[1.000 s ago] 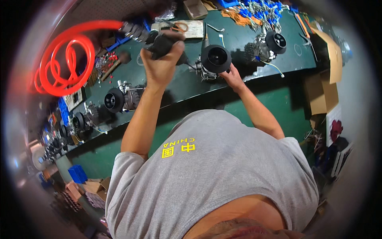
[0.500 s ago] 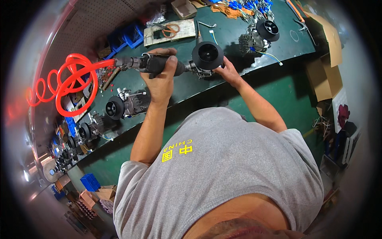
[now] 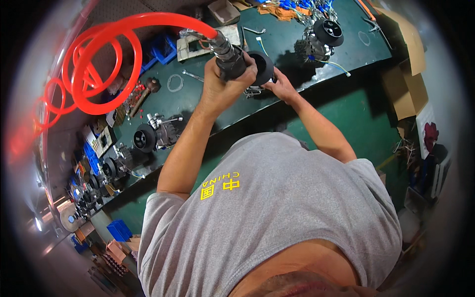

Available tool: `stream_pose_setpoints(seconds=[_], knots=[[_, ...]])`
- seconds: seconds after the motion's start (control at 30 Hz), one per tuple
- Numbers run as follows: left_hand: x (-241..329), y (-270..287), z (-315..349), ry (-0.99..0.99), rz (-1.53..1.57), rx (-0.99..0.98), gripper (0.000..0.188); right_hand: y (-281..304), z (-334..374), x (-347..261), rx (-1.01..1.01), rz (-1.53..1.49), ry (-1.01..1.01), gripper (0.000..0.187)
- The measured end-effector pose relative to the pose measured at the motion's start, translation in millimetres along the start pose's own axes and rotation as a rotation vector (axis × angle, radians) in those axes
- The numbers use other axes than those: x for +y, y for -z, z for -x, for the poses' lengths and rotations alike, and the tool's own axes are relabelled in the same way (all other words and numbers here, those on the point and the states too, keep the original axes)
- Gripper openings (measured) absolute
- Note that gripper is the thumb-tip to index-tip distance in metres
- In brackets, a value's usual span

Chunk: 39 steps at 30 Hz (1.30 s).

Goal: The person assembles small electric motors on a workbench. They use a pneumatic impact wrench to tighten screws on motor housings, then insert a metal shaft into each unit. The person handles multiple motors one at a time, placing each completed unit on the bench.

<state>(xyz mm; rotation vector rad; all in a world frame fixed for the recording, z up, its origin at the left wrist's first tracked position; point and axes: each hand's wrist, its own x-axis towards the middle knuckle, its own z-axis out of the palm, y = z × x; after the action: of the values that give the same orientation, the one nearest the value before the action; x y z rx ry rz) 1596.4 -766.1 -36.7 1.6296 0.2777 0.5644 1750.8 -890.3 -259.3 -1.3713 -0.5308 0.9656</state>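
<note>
My left hand [image 3: 222, 88] is wrapped round a dark pneumatic driver [image 3: 228, 55], which stands steeply with its metal hose fitting uppermost. The driver's front end is hidden behind my hand, beside a motor unit with a round black fan wheel [image 3: 264, 65]. My right hand [image 3: 283, 89] closes on the near right side of that motor unit, its fingertips partly out of sight. A red coiled air hose [image 3: 148, 20] arcs from the top of the driver away to the left.
Another fan motor [image 3: 328, 33] stands at the back right of the green bench [image 3: 366, 54]. More fan motors [image 3: 144, 137] line the bench to the left. A wrench [image 3: 193, 75], blue bins [image 3: 163, 47], a cardboard box [image 3: 223, 12] and pliers [image 3: 372, 24] lie around.
The driver has swung from lying level at the fan motor's left side to a steep stance close by it. The hose has risen with it. My right hand stays at the fan motor.
</note>
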Motion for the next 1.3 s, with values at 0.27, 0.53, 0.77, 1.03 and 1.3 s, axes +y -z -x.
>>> stream_pose_setpoints(seconds=[0.27, 0.53, 0.77, 1.03, 1.3], knots=[[18.8, 10.4, -1.9, -0.001, 0.056, 0.059, 0.011, 2.4, 1.9, -7.0, -0.018, 0.105, 0.051, 0.063], [5.0, 115.1, -52.0, 0.011, 0.334, 0.566, 0.022, 3.0, 1.1, -4.2, -0.005, 0.089, -0.047, 0.067], [-230.0, 214.5, -74.9, 0.311, 0.509, 1.045, 0.029, -3.9, 0.2, 8.0, 0.007, -0.154, -0.128, 0.065], [-389.3, 216.3, -54.1, 0.781, 0.73, 1.18, 0.041, 5.5, 21.9, 12.7, 0.177, 0.157, 0.005, 0.075], [-353.1, 212.7, -63.6, 0.698, 0.42, 1.054, 0.031, 53.8, 42.4, -34.0, 0.808, 0.316, 0.236, 0.042]])
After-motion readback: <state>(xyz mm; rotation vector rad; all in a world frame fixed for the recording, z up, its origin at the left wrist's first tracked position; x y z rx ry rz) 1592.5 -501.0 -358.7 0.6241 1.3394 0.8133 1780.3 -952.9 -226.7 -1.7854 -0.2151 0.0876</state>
